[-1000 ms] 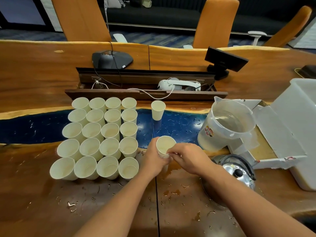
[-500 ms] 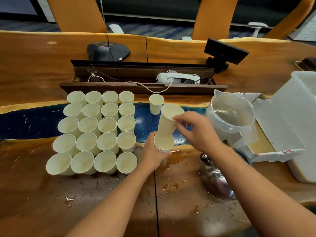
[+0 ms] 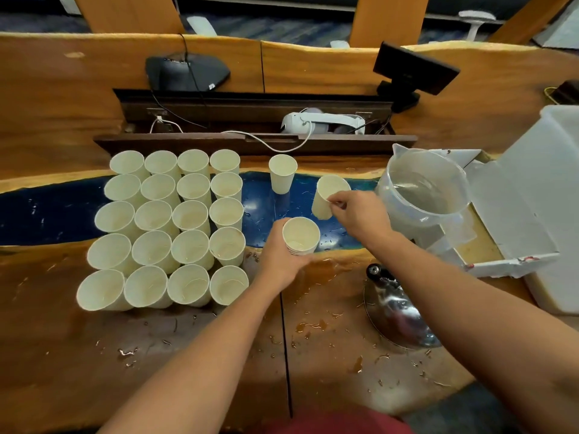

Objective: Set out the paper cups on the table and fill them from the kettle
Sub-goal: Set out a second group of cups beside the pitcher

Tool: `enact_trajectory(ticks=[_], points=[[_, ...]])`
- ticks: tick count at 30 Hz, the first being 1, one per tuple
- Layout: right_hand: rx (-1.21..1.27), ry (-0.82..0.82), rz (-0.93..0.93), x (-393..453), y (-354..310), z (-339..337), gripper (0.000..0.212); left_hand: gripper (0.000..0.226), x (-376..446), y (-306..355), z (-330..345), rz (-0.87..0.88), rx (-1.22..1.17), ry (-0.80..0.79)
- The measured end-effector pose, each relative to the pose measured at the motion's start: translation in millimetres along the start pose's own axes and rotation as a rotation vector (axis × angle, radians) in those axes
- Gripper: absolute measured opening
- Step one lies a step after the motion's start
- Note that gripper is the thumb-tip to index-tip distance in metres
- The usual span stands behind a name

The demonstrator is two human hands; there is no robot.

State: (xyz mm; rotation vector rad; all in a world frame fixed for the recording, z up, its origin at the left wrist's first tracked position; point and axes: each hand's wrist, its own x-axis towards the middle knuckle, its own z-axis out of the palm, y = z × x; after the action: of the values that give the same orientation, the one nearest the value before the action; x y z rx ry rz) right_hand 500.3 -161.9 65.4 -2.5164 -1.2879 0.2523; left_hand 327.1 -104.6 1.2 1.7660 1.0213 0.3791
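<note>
Twenty paper cups (image 3: 175,227) stand in a tight block on the counter (image 3: 56,355), with one lone cup (image 3: 282,173) set apart beyond it. The right hand (image 3: 360,216) pinches a single cup (image 3: 327,195) near the clear pitcher (image 3: 423,189); whether it touches down is unclear. The left hand (image 3: 282,255) grips the remaining stack (image 3: 301,236). The steel kettle (image 3: 394,311) waits near the right forearm, so most of the pouring likely remains.

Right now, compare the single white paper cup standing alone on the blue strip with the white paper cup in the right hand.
The lone white paper cup stands upright and untouched on the blue strip; the white paper cup pinched by the right hand, cup at, is tilted. The lone cup sits farther back; the pinched cup is nearer the clear plastic jug. Both look alike and empty.
</note>
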Motion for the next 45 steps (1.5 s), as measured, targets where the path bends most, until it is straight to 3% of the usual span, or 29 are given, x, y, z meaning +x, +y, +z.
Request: enact_trajectory(ticks=[8,28,32,36,40,43,45], points=[[-0.113,-0.131,0.064,30,7,25,0.03,0.087,16,1,5,-0.028,-0.005,0.011],[-0.068,-0.169,0.145,134,-11,54,0.038,0.085,25,-5,9,-0.023,-0.026,0.034],[0.052,-0.13,0.217,124,-13,43,0.061,0.084,24,-3,8,-0.009,-0.032,0.031],[0.205,-0.049,0.127,86,-19,17,0.044,0.082,23,-2,7,0.013,-0.042,0.033],[0.333,-0.244,-0.026,24,-31,-10,0.02,0.08,22,-1,6,0.025,-0.079,0.018],[0.244,-0.434,-0.129,-11,-30,-18,0.017,0.078,23,0,7,0.02,-0.098,0.001],[0.14,-0.465,-0.179,-23,-22,-15,0.021,0.078,22,1,9,0.015,-0.092,-0.003]])
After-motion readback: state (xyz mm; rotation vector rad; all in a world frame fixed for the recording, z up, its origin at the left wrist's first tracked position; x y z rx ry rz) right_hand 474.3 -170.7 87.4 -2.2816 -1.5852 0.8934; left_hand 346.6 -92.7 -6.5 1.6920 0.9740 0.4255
